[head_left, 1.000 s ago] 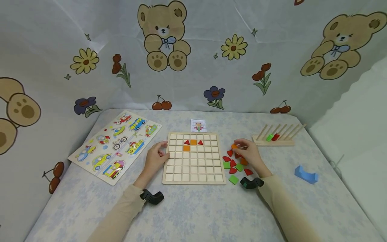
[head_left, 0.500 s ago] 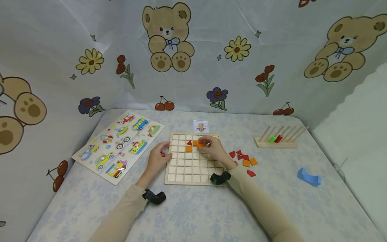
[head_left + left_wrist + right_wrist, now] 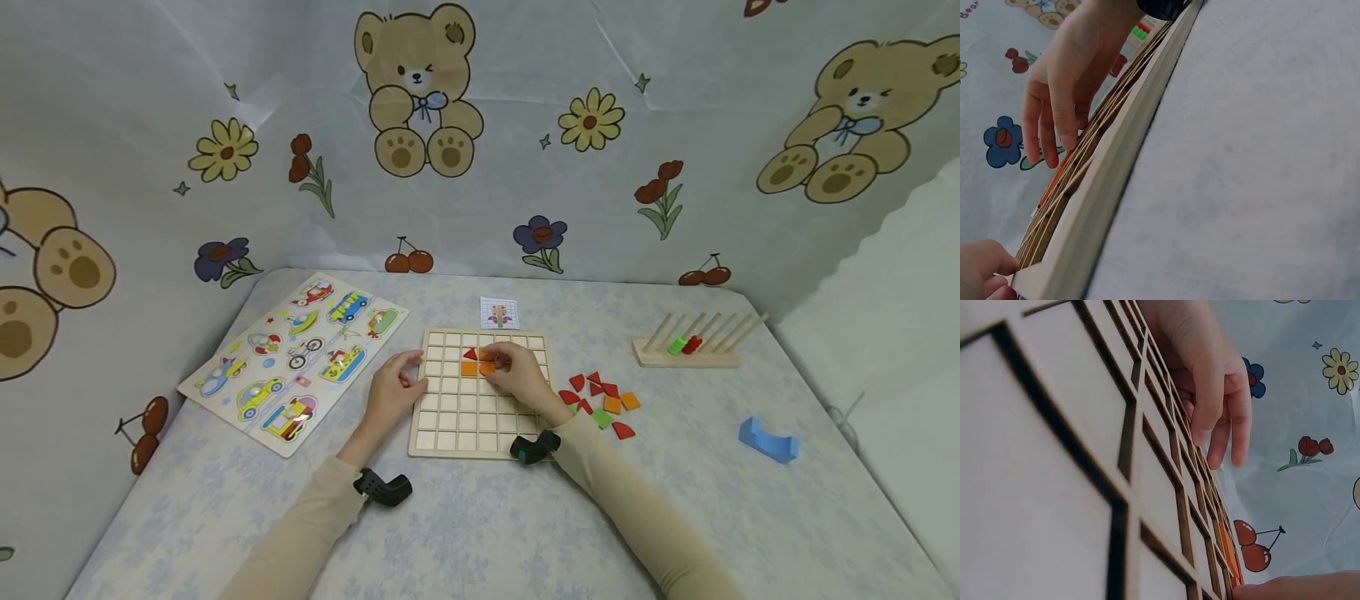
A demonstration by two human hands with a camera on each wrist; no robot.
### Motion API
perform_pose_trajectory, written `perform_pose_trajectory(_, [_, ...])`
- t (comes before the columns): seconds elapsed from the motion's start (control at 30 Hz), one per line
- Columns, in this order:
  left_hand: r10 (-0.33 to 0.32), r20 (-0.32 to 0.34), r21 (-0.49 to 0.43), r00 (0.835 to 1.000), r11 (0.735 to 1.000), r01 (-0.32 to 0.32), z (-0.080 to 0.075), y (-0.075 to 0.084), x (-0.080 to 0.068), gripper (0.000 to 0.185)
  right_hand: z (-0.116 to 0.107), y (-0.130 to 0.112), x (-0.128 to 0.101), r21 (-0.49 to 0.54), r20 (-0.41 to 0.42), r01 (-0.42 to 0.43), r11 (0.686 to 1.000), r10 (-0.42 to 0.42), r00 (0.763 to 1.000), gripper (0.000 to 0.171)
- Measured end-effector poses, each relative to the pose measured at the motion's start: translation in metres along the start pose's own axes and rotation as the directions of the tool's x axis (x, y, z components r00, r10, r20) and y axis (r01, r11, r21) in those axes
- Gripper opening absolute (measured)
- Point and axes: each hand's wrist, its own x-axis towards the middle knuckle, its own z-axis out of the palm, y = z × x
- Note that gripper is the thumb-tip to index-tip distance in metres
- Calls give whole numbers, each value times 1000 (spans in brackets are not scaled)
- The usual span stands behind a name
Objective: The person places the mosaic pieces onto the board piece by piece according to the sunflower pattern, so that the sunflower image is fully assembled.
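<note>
A wooden grid board (image 3: 446, 423) lies in the middle of the table. My left hand (image 3: 393, 392) rests at its left edge, thumb and forefinger touching the rim. Over the board's upper part, my right hand (image 3: 517, 373) pinches an orange square tile (image 3: 487, 367) at the cell right of another orange square tile (image 3: 468, 369). Just above these, a red tile (image 3: 470, 354) sits in a cell, beside an orange tile partly covered by my fingers. In the right wrist view the fingertip of my right hand (image 3: 1300, 587) meets the orange tile (image 3: 1229, 547).
Loose red tiles (image 3: 623, 431), orange tiles (image 3: 630, 401) and green tiles (image 3: 602, 418) lie right of the board. A pattern card (image 3: 499, 314) lies behind it. A picture puzzle (image 3: 293, 364) is on the left. A peg rack (image 3: 686, 358) and a blue block (image 3: 768, 440) stand right.
My right hand has moved left from the loose tiles onto the board with an orange tile, then slightly nearer to me. My left hand has stayed at the board's edge.
</note>
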Motion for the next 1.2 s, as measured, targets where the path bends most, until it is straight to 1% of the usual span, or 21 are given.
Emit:
perform_pose_trajectory(0.13, [-4, 0, -1, 1000, 1000, 4, 0, 0, 0, 46, -1, 0, -2, 8, -2, -9, 1000, 9, 1000, 36])
perform_pose_trajectory(0.23, [-10, 4, -6, 1000, 1000, 11, 1, -1, 0, 46, -7, -1, -7, 22, -1, -11, 1000, 11, 1000, 36])
perform_pose_trajectory(0.4, [-23, 14, -10, 1000, 1000, 23, 3, -1, 1, 47, -33, 4, -25, -29, -23, -4, 1000, 3, 1000, 35])
perform_pose_trajectory(0.53, [-14, 3, -6, 1000, 1000, 14, 2, -1, 1, 46, -61, 15, -45, -89, -74, -15, 996, 8, 997, 34])
perform_pose_trajectory(0.67, [-5, -7, 14, 1000, 1000, 5, 1, -2, 0, 46, -90, 29, -67, -142, -153, -67, 988, 45, 987, 34])
perform_pose_trajectory(0.73, [-3, -6, 26, 1000, 1000, 3, 1, -3, 0, 45, -102, 36, -80, -166, -189, -109, 980, 77, 979, 34])
perform_pose_trajectory(0.87, [8, 1, 39, 1000, 999, -8, 1, -4, 0, 45, -121, 47, -107, -191, -249, -194, 962, 144, 958, 34])
perform_pose_trajectory(1.0, [2, 5, 28, 1000, 1000, -2, 0, -2, -1, 45, -128, 56, -124, -200, -276, -246, 948, 187, 943, 40])
perform_pose_trajectory(1.1, [-14, 7, 20, 1000, 1000, 14, -1, 1, -1, 45, -130, 62, -128, -187, -286, -286, 940, 226, 931, 45])
perform_pose_trajectory(1.2, [-24, 12, 28, 1000, 999, 24, -1, 1, -1, 45, -132, 66, -129, -173, -304, -296, 939, 235, 923, 45])
